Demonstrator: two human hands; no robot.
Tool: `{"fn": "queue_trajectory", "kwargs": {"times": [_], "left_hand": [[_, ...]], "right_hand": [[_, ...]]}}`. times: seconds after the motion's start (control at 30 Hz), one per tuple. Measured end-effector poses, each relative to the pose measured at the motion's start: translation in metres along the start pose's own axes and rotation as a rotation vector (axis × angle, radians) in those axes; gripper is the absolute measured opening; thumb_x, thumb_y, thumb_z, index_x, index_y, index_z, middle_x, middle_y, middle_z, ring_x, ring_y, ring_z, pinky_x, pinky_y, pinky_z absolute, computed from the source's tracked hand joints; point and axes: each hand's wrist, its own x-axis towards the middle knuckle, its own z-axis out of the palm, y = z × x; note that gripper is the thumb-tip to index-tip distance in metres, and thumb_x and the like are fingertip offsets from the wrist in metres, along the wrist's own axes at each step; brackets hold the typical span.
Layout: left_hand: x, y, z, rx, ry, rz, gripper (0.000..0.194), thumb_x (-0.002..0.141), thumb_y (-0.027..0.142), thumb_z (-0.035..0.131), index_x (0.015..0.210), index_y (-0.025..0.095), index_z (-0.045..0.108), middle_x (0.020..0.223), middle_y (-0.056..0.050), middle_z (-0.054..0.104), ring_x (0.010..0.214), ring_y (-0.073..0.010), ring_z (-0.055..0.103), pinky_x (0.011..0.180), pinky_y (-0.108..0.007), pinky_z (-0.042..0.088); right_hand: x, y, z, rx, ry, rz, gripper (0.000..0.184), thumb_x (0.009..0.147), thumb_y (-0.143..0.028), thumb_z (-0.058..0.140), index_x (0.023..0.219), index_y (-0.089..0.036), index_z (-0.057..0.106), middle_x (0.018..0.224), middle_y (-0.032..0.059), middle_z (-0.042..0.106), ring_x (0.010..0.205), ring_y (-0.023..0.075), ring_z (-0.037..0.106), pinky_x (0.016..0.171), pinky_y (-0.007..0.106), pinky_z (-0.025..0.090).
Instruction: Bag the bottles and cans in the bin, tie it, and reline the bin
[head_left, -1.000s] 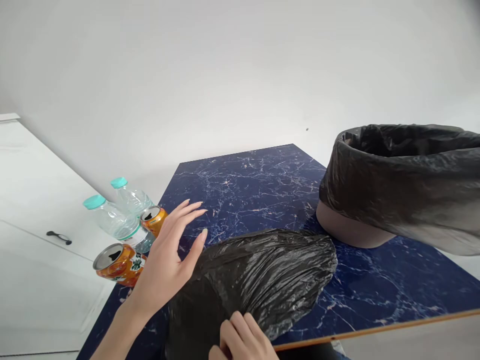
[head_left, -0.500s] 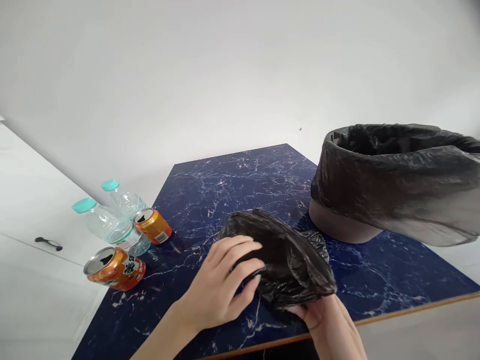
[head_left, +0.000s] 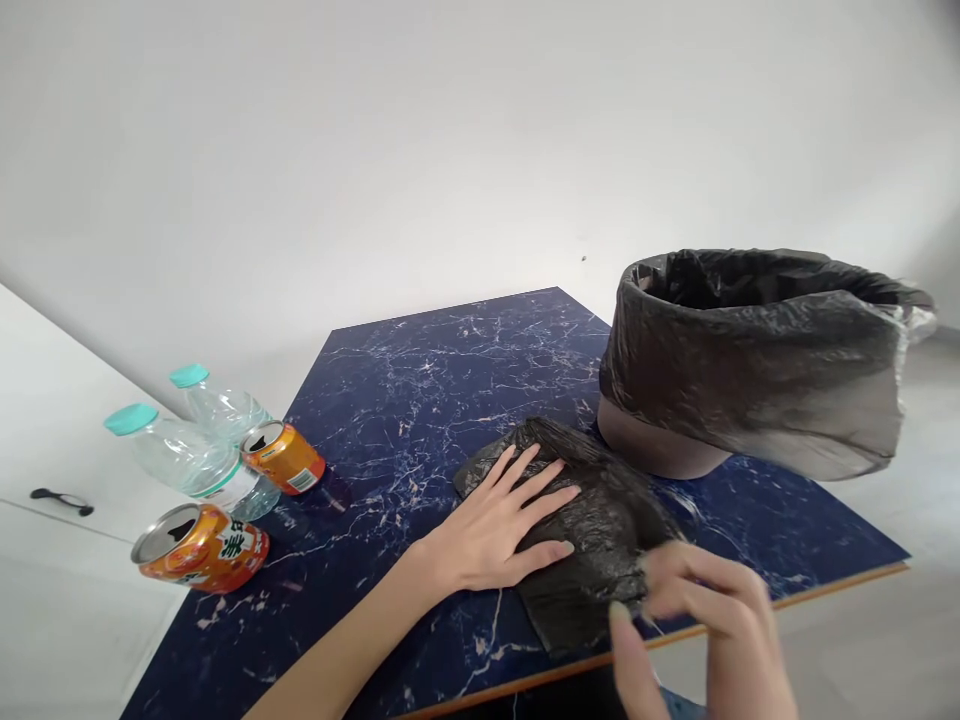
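Observation:
A black plastic bag (head_left: 592, 600) lies flattened on the dark blue, marble-patterned table (head_left: 450, 370), close to its front edge. My left hand (head_left: 499, 525) rests palm down on top of the bag, fingers spread. At the bag's right edge is my right hand (head_left: 705, 620), smeared by motion. Its thumb stands apart from its bent fingers, and no grip on the bag shows. The fingertips are at or just above the plastic; I cannot tell whether they touch it.
A trash bin (head_left: 667, 440) lined with a black bag (head_left: 750, 370) stands at the right, the liner folded over its rim. On the left are an orange can (head_left: 202, 548), another orange can (head_left: 283, 458), a clear bottle (head_left: 180, 455) and a second clear bottle (head_left: 221, 405), both with teal caps.
The small bag has gone from puffed up and gaping to pressed flat on the table. My left hand now lies on it. My right hand came from underneath to its right side.

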Motion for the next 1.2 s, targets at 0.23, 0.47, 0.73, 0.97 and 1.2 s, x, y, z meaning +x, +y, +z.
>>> {"fn": "queue_trajectory", "kwargs": {"times": [0.23, 0.47, 0.73, 0.97, 1.2], "left_hand": [[0.002, -0.008, 0.006, -0.011, -0.012, 0.036, 0.079, 0.109, 0.059, 0.052, 0.176, 0.040, 0.014, 0.181, 0.002, 0.020, 0.169, -0.0338, 0.010, 0.139, -0.063, 0.017], [-0.029, -0.048, -0.006, -0.019, -0.017, -0.080, 0.074, 0.106, 0.068, 0.051, 0.172, 0.044, 0.027, 0.180, 0.006, 0.023, 0.169, -0.0345, 0.015, 0.138, -0.063, 0.020], [-0.072, -0.072, -0.011, 0.079, 0.258, -0.278, 0.060, 0.116, 0.047, 0.039, 0.174, 0.036, 0.025, 0.184, -0.001, 0.016, 0.170, -0.0289, 0.011, 0.139, -0.058, 0.021], [-0.076, -0.071, -0.005, 0.092, 0.468, -0.355, 0.052, 0.115, 0.042, 0.043, 0.165, 0.032, 0.037, 0.182, -0.007, 0.025, 0.170, -0.0317, 0.018, 0.136, -0.061, 0.028], [-0.078, -0.074, -0.002, 0.065, 0.433, -0.427, 0.047, 0.115, 0.045, 0.044, 0.159, 0.027, 0.042, 0.180, -0.010, 0.028, 0.169, -0.0313, 0.020, 0.135, -0.059, 0.033]], "right_hand": [[0.001, 0.031, 0.041, -0.424, -0.393, -0.195, 0.071, 0.110, -0.045, 0.043, 0.174, -0.024, 0.021, 0.176, 0.0178, 0.034, 0.163, 0.0487, 0.027, 0.117, 0.077, 0.041], [-0.017, 0.061, 0.061, -0.550, -0.472, -0.184, 0.072, 0.111, -0.056, 0.038, 0.175, -0.024, 0.027, 0.178, 0.0167, 0.031, 0.162, 0.0477, 0.031, 0.122, 0.075, 0.037], [0.010, 0.064, 0.091, -0.588, -0.596, -0.192, 0.074, 0.112, -0.062, 0.024, 0.171, -0.019, 0.039, 0.179, 0.0178, 0.029, 0.165, 0.0472, 0.023, 0.127, 0.074, 0.026], [0.074, 0.077, 0.154, -0.688, -0.805, -0.066, 0.076, 0.112, -0.064, 0.027, 0.174, -0.020, 0.030, 0.181, 0.0181, 0.020, 0.167, 0.0457, 0.017, 0.132, 0.067, 0.017], [0.134, 0.121, 0.206, -0.688, -0.809, 0.006, 0.074, 0.112, -0.062, 0.020, 0.174, -0.023, 0.029, 0.182, 0.0138, 0.021, 0.167, 0.0414, 0.020, 0.132, 0.063, 0.019]]}}
